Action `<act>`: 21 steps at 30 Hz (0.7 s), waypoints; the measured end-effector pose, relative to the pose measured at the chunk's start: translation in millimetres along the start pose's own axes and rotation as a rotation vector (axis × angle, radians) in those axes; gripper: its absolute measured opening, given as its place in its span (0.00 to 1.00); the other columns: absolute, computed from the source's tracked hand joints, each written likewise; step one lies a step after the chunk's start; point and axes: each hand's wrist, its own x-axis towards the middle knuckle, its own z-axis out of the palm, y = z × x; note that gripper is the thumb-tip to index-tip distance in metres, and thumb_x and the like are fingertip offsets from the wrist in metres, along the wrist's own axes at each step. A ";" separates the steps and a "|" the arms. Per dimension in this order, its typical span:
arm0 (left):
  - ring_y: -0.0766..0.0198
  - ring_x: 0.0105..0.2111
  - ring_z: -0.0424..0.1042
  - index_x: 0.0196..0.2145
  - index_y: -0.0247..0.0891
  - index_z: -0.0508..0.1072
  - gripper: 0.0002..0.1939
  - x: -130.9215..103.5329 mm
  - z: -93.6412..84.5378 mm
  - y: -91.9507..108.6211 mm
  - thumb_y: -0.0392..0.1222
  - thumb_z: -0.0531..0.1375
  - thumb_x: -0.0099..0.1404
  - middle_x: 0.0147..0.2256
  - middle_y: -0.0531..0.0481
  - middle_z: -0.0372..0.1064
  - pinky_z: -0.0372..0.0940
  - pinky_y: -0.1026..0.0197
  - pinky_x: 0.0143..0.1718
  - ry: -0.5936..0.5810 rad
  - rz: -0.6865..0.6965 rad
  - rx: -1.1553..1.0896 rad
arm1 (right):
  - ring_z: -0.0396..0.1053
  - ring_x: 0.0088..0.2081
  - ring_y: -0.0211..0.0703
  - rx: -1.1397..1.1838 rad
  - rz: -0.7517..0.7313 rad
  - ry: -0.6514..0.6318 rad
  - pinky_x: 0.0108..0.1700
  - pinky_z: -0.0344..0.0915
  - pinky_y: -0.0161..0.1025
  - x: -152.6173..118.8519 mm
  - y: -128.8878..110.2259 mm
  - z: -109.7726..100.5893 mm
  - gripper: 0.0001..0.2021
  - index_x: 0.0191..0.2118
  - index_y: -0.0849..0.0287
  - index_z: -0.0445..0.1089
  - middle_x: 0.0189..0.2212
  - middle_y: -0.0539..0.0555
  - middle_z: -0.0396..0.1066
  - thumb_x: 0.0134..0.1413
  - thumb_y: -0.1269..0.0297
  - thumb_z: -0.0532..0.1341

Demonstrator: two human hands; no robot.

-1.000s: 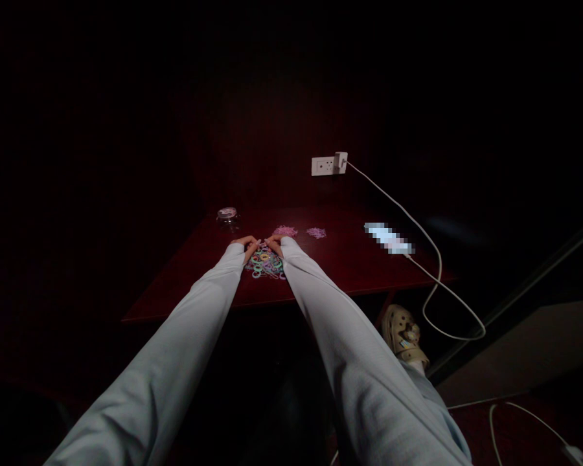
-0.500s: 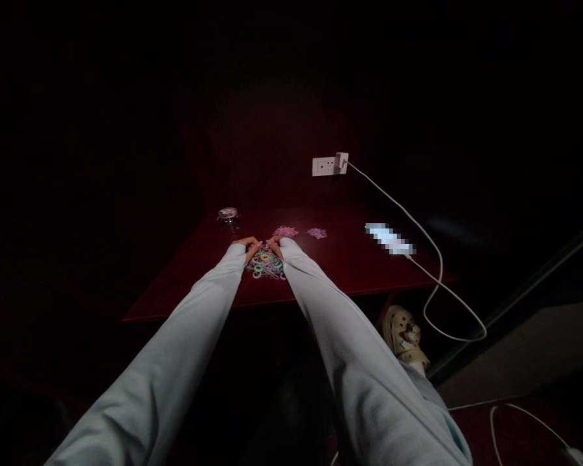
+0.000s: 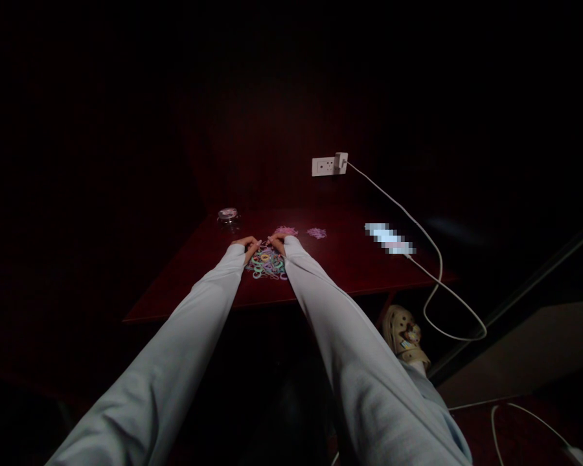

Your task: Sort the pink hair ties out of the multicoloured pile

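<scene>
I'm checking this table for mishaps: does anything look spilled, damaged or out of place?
Nothing looks spilled or damaged; the colorful rings sit heaped. One oddity: the white cable sags in a loose loop beyond the table, where it might snag.

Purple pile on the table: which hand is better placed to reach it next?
Likely the right hand. The purple pile lies off to its right, on its own side. The left hand is farther away, over by the colourful bands, with the right hand between it and that pile.
</scene>
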 end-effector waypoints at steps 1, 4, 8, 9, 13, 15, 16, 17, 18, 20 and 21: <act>0.62 0.24 0.67 0.24 0.42 0.73 0.27 -0.2 -0.4 0.6 0.69 0.59 0.64 0.21 0.52 0.71 0.64 0.62 0.30 -0.007 0.002 -0.007 | 0.66 0.28 0.42 0.008 0.012 0.010 0.34 0.65 0.39 0.4 -0.6 -0.6 0.13 0.29 0.54 0.75 0.25 0.49 0.72 0.63 0.55 0.64; 0.62 0.24 0.67 0.24 0.42 0.73 0.26 -0.2 -1.4 1.4 0.68 0.60 0.64 0.20 0.53 0.71 0.64 0.62 0.30 -0.017 -0.001 -0.012 | 0.68 0.30 0.43 0.017 0.021 0.049 0.36 0.66 0.39 1.6 -3.7 -3.9 0.14 0.28 0.55 0.75 0.27 0.51 0.74 0.62 0.55 0.65; 0.63 0.25 0.67 0.24 0.42 0.74 0.23 0.4 -2.3 1.5 0.64 0.61 0.65 0.21 0.53 0.70 0.63 0.62 0.30 -0.004 0.000 -0.001 | 0.73 0.37 0.46 0.038 -0.016 0.157 0.41 0.70 0.40 3.7 -7.0 -12.0 0.18 0.26 0.55 0.73 0.30 0.54 0.77 0.62 0.49 0.67; 0.63 0.25 0.66 0.24 0.42 0.74 0.23 0.5 -2.5 1.5 0.63 0.61 0.65 0.21 0.53 0.70 0.63 0.62 0.30 -0.006 0.001 0.000 | 0.74 0.37 0.47 0.051 -0.007 0.187 0.41 0.71 0.40 4.2 -7.1 -15.3 0.19 0.27 0.55 0.73 0.29 0.54 0.77 0.62 0.46 0.66; 0.64 0.24 0.66 0.24 0.41 0.73 0.22 0.2 -1.3 -0.2 0.60 0.62 0.67 0.21 0.54 0.69 0.62 0.63 0.29 -0.018 -0.008 -0.003 | 0.71 0.35 0.49 0.024 0.061 0.300 0.40 0.70 0.42 5.8 -5.8 -35.4 0.20 0.29 0.54 0.72 0.25 0.54 0.74 0.61 0.43 0.65; 0.64 0.24 0.65 0.24 0.41 0.73 0.22 0.2 0.7 -3.0 0.60 0.62 0.67 0.21 0.54 0.68 0.61 0.63 0.29 0.008 -0.010 0.001 | 0.71 0.36 0.50 -0.059 0.074 0.409 0.42 0.70 0.43 4.4 -5.5 -48.7 0.19 0.29 0.55 0.72 0.27 0.55 0.75 0.64 0.46 0.63; 0.64 0.24 0.65 0.24 0.41 0.73 0.22 0.3 1.8 -4.7 0.59 0.62 0.67 0.21 0.54 0.68 0.61 0.63 0.29 0.024 -0.011 0.004 | 0.72 0.38 0.50 -0.125 0.092 0.453 0.44 0.69 0.43 2.8 -5.8 -55.6 0.18 0.29 0.55 0.72 0.28 0.56 0.77 0.66 0.49 0.61; 0.64 0.25 0.65 0.24 0.41 0.74 0.21 0.5 2.8 -6.6 0.59 0.62 0.67 0.21 0.54 0.68 0.61 0.63 0.29 0.036 -0.010 0.006 | 0.72 0.39 0.51 -0.213 0.116 0.492 0.46 0.68 0.43 0.8 -6.2 -62.3 0.18 0.29 0.56 0.73 0.30 0.57 0.77 0.67 0.51 0.59; 0.64 0.25 0.66 0.25 0.41 0.74 0.21 0.7 3.7 -8.2 0.58 0.62 0.67 0.21 0.54 0.67 0.61 0.63 0.30 0.044 -0.008 0.007 | 0.73 0.42 0.52 -0.322 0.121 0.513 0.49 0.67 0.44 -1.6 -6.9 -68.6 0.17 0.31 0.56 0.75 0.33 0.58 0.79 0.68 0.53 0.58; 0.64 0.25 0.66 0.25 0.41 0.75 0.20 1.0 4.7 -10.5 0.57 0.62 0.68 0.22 0.55 0.67 0.62 0.63 0.31 0.049 0.002 0.005 | 0.71 0.49 0.54 -0.545 0.184 0.521 0.54 0.64 0.46 -6.5 -8.3 -78.9 0.16 0.35 0.57 0.78 0.40 0.61 0.80 0.69 0.56 0.57; 0.64 0.25 0.66 0.25 0.41 0.75 0.19 1.1 4.7 -10.7 0.56 0.62 0.68 0.22 0.55 0.67 0.63 0.63 0.31 0.049 0.006 0.004 | 0.70 0.52 0.55 -0.629 0.216 0.524 0.55 0.62 0.47 -8.7 -8.8 -82.6 0.16 0.37 0.57 0.79 0.44 0.62 0.80 0.70 0.57 0.57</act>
